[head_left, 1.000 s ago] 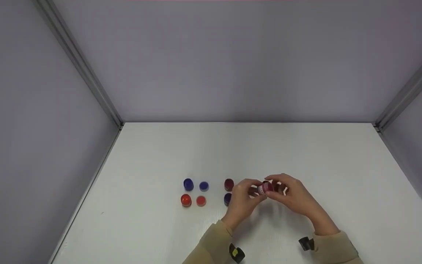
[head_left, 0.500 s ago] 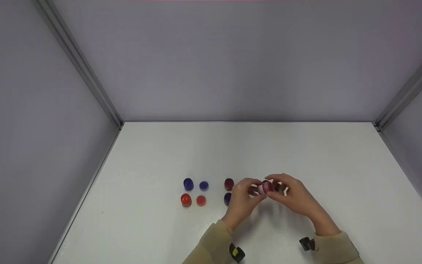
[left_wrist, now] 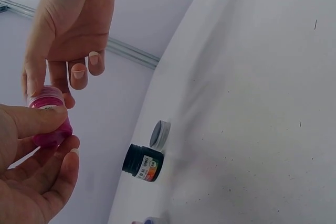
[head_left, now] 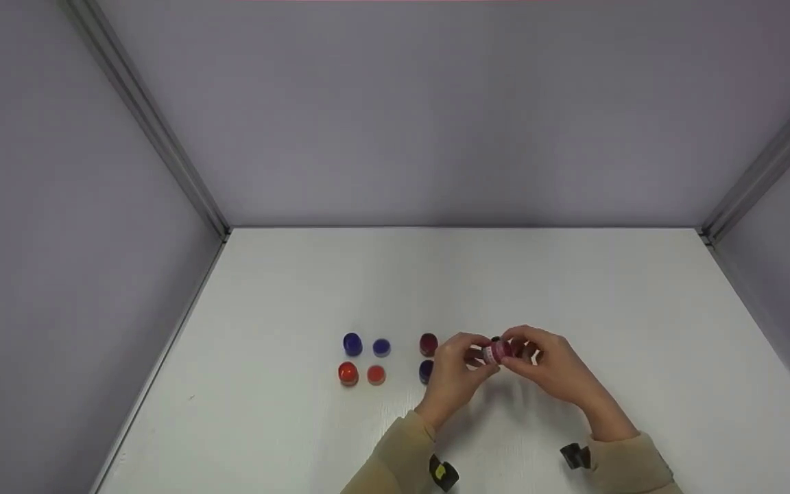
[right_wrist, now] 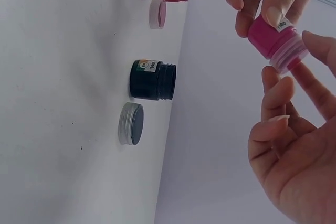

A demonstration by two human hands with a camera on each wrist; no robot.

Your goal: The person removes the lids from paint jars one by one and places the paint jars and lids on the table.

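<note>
Fingers and thumb of my left hand [head_left: 451, 376] grip the pink jar [head_left: 497, 351], raised off the white table [head_left: 573, 288]. Fingertips of my right hand [head_left: 554, 370] pinch its lid end. Just behind it stand a dark open jar [right_wrist: 153, 80] and its lid [right_wrist: 130, 123].

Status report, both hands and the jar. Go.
Left hand grips pink jar body. Right hand fingers at its lid. Dark open jar beside, not obstructing.
</note>
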